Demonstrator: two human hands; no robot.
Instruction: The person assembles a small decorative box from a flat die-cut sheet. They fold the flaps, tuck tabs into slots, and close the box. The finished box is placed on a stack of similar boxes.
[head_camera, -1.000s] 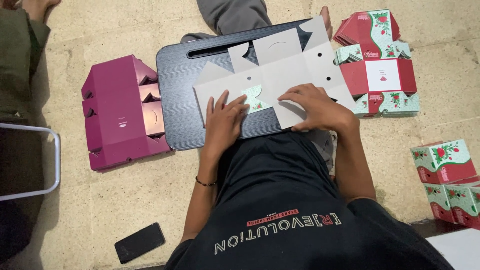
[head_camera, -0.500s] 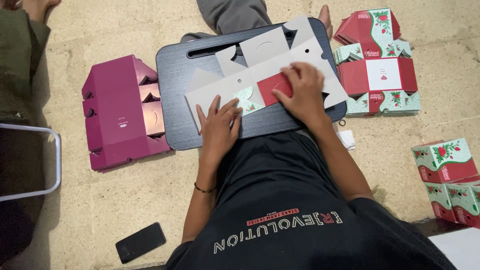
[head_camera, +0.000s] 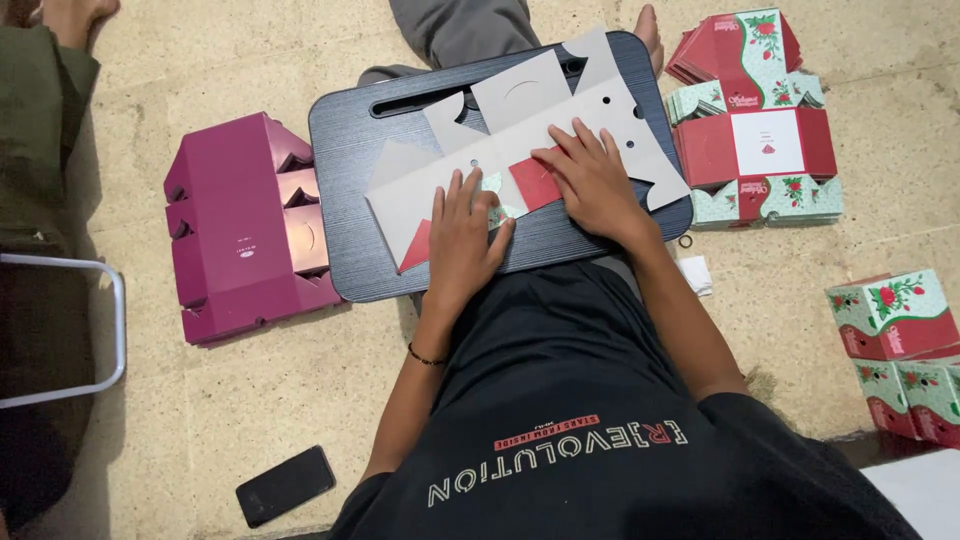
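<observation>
board (head_camera: 350, 200): on floor, in front of person's lap
card blank (head_camera: 530, 150): flat on board
left hand (head_camera: 462, 235): on blank, near edge
right hand (head_camera: 595, 180): on blank, beside left hand
folded box stack (head_camera: 240, 225): floor, left of board
flat blanks pile (head_camera: 760, 130): floor, right of board
assembled boxes (head_camera: 895, 330): floor, far right, nearer person
phone (head_camera: 285, 485): floor, left of person

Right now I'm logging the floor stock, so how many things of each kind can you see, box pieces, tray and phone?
Flat carton being folded: 1
Magenta box stack: 1
Flat printed carton stack: 1
Assembled printed boxes: 3
Dark lap tray: 1
Phone: 1
Total: 8
</observation>
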